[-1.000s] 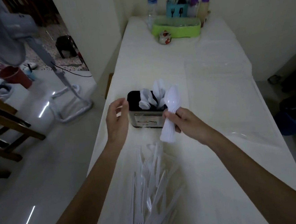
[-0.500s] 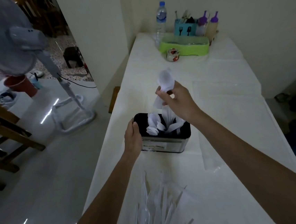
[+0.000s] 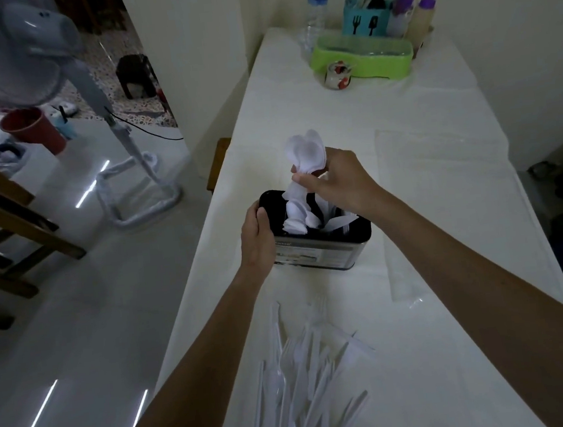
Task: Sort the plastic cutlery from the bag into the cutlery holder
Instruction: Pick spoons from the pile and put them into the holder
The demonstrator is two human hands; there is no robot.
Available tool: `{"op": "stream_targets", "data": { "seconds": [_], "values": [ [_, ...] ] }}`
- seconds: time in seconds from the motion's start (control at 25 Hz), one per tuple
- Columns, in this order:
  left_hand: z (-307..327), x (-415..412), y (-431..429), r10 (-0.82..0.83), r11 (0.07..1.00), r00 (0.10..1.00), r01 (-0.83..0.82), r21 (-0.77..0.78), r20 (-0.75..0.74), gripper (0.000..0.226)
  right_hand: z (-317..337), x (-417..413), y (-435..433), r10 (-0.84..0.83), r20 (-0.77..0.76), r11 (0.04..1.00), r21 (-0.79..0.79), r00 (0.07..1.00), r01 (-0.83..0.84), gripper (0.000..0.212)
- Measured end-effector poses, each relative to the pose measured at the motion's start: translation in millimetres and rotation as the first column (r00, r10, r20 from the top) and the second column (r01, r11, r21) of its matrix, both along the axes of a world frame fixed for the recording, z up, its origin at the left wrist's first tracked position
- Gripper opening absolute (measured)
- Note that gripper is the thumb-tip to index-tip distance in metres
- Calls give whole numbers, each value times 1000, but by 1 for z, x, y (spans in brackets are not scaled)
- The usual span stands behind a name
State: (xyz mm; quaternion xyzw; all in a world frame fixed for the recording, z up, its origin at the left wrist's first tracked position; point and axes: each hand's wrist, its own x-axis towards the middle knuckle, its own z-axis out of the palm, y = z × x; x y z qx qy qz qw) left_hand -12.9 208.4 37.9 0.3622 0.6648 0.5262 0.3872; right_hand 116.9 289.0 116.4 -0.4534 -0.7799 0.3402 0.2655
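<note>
Right hand (image 3: 333, 180) pinching a bunch of white plastic spoons (image 3: 307, 154) above the black cutlery holder (image 3: 321, 244), left hand (image 3: 258, 238) gripping its left wall, loose translucent cutlery (image 3: 302, 376) on the white surface (image 3: 443, 197) nearer the camera

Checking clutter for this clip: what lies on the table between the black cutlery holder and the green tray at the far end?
Head view: only bare white tablecloth between cutlery holder and green tray.

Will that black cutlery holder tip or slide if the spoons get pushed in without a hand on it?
Probably it could shift. The cutlery holder looks tall for its footprint and stands on a smooth white table cover. The left hand grips its side while the right hand lowers the spoons, which suggests it needs steadying.
</note>
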Motion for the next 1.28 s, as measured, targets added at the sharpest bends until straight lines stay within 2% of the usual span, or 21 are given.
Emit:
{"op": "stream_targets", "data": {
  "seconds": [0.08,0.12,0.24,0.32,0.4,0.48,0.64,0.76,0.92,1.12,1.2,1.28],
  "values": [
    [0,0,0,-2,1000,1000,2,-2,6,37,1,0,0,36,112,998,39,993,-40,23],
    [0,0,0,-3,1000,1000,3,-6,4,38,4,0,1,30,113,998,50,993,-36,24],
    [-2,-1,1,3,1000,1000,-3,-22,2,39,8,1,2,0,-5,999,48,1000,0,14],
    [-3,-2,1,5,1000,1000,-4,-23,17,39,6,4,-1,32,-4,999,-2,999,-32,2],
    [-3,-1,0,-5,1000,1000,5,-22,19,39,4,6,-4,41,-6,996,-79,999,-41,9],
    [-4,-3,1,-9,1000,1000,10,-24,20,39,2,8,-2,37,-39,988,-148,999,-43,1],
    [-4,-2,1,-5,1000,1000,6,-30,24,39,2,7,5,56,-26,981,-185,998,-60,30],
    [-3,-1,0,-7,1000,1000,7,-21,7,38,7,9,6,56,25,987,-153,998,-52,30],
    [-3,-2,-1,-8,1000,1000,8,-17,-5,39,8,12,3,44,-8,993,-109,999,-45,27],
    [-4,-3,0,-18,1000,1000,17,-26,-18,39,5,9,1,77,20,995,-67,997,-75,69],
    [-5,-2,0,-18,1000,1000,18,-22,-13,39,6,12,4,41,-37,994,-102,998,-45,64],
    [-6,-3,0,-15,1000,1000,15,-15,-9,38,6,14,6,6,-84,987,-160,996,-19,43]
  ]
}}
